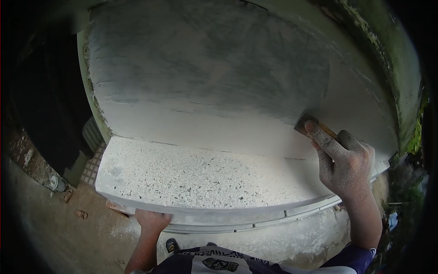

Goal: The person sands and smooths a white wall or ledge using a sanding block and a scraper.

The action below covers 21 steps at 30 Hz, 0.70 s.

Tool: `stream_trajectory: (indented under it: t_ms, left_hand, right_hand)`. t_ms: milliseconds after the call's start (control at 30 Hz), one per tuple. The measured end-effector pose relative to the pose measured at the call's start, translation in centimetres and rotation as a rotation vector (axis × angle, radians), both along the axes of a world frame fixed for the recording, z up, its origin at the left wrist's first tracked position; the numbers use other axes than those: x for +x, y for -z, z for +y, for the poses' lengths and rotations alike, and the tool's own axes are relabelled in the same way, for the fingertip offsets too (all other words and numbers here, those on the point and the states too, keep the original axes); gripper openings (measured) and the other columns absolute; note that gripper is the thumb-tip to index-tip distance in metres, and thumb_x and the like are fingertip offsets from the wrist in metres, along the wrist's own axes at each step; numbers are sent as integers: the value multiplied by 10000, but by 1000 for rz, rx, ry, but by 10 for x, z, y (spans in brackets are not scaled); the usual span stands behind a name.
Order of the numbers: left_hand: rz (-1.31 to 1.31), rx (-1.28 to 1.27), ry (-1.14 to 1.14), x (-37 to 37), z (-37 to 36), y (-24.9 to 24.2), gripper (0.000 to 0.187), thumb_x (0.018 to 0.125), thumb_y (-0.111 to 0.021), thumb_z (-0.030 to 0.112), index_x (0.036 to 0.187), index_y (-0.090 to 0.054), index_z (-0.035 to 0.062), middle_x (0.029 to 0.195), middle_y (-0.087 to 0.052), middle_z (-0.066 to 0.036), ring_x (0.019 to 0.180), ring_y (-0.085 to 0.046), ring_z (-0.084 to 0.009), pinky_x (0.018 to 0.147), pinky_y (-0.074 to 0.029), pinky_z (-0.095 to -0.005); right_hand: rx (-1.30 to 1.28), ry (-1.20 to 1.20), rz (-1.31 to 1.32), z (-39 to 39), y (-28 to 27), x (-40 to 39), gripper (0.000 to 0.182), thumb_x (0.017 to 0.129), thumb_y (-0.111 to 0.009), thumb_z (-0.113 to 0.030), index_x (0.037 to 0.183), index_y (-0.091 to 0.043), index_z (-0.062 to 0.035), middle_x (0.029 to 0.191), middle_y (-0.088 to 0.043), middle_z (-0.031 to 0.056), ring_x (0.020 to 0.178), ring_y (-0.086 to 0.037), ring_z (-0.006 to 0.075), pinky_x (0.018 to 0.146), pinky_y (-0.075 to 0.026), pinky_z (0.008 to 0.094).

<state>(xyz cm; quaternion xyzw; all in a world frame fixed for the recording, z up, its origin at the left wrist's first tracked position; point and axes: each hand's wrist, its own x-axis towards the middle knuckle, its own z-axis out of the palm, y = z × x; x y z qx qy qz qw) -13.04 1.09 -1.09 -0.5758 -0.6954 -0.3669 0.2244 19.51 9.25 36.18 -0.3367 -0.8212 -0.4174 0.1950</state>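
Observation:
My right hand (342,160), dusted grey, presses a small brown sanding block (306,123) against the grey plastered wall (210,68). The block sits at the edge between the darker upper patch and the paler lower band of the wall. My left hand (153,220) rests on the front edge of the speckled terrazzo ledge (196,176) below the wall, fingers curled over the rim, holding nothing else.
A dark opening lies at the left beside tiled flooring (91,166). A sandal (81,213) lies on the bare concrete ground below the ledge. Green plants (416,137) and a mossy wall edge stand at the right.

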Motion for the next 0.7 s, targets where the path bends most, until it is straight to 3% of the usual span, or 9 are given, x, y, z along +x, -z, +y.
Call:
stream_trajectory:
  t_ms: [33,233,333,533,700]
  left_hand:
    - [18,63,21,0,2,0,344,744,-729,309,993,-744,73,941,-721,-161,835,-684,-425,737,-539,-544]
    - [-76,-158,22,2,-11,-6,319,770,-712,274,1005,-720,59,948,-709,-175,823,-681,-430,721,-544,-541]
    - [-23,24,77,2,-5,-10,311,776,-711,266,1004,-716,55,957,-705,-180,820,-679,-438,717,-542,-547]
    - [-42,-103,42,1,-10,-2,318,797,-699,281,1013,-712,47,965,-706,-187,836,-683,-437,725,-544,-548]
    - [-16,23,50,2,-1,-8,292,783,-701,291,966,-735,66,944,-714,-171,826,-687,-428,709,-540,-539]
  right_hand:
    - [16,-23,-20,2,0,-6,457,843,-767,-135,1272,-735,-289,634,-524,13,490,-529,176,481,-441,349]
    - [33,-17,-58,-2,6,-7,453,845,-770,-146,1273,-735,-287,648,-539,13,489,-520,163,474,-420,348]
    - [-2,12,15,0,6,7,456,843,-769,-142,1273,-735,-290,636,-534,13,480,-514,161,474,-425,351]
    - [21,-19,-16,0,8,-12,463,836,-768,-137,1276,-735,-275,630,-532,18,470,-499,180,474,-424,362]
    - [-35,19,35,3,11,9,455,846,-766,-138,1280,-733,-271,624,-500,14,481,-494,179,482,-423,361]
